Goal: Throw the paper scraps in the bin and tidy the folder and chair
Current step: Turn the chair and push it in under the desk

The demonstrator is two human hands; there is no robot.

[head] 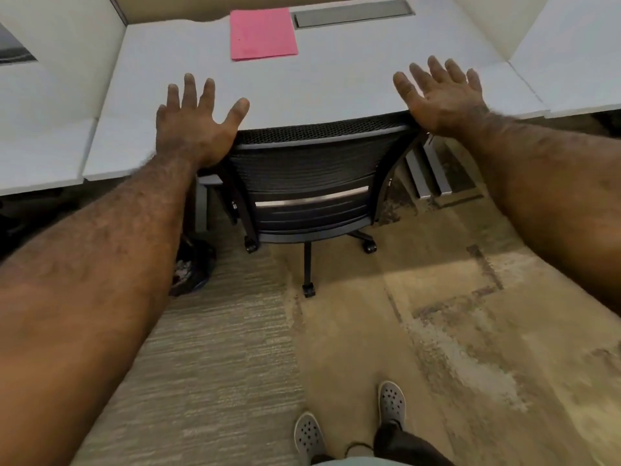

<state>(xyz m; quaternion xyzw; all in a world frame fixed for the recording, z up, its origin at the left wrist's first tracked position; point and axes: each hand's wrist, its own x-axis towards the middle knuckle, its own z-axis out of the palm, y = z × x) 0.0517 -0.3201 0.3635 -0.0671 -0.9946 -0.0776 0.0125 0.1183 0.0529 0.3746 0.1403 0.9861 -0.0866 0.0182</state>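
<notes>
A black mesh office chair [309,183] stands pushed in against the white desk [336,92], its backrest top at the desk's front edge. My left hand [198,122] hovers open, fingers spread, at the backrest's upper left corner. My right hand [440,95] is open, fingers spread, at the upper right corner. Neither hand grips anything. A pink folder [262,33] lies flat and closed at the back of the desk. A dark bin [193,267] with pale paper scraps inside stands on the floor under the desk's left side, partly hidden by my left forearm.
A grey cable tray lid [353,13] is set into the desk beside the folder. White partition panels [64,38] flank the desk. Grey desk legs [426,173] stand to the chair's right. Carpet [403,331] stretches behind the chair, with my grey shoes [391,403] on it.
</notes>
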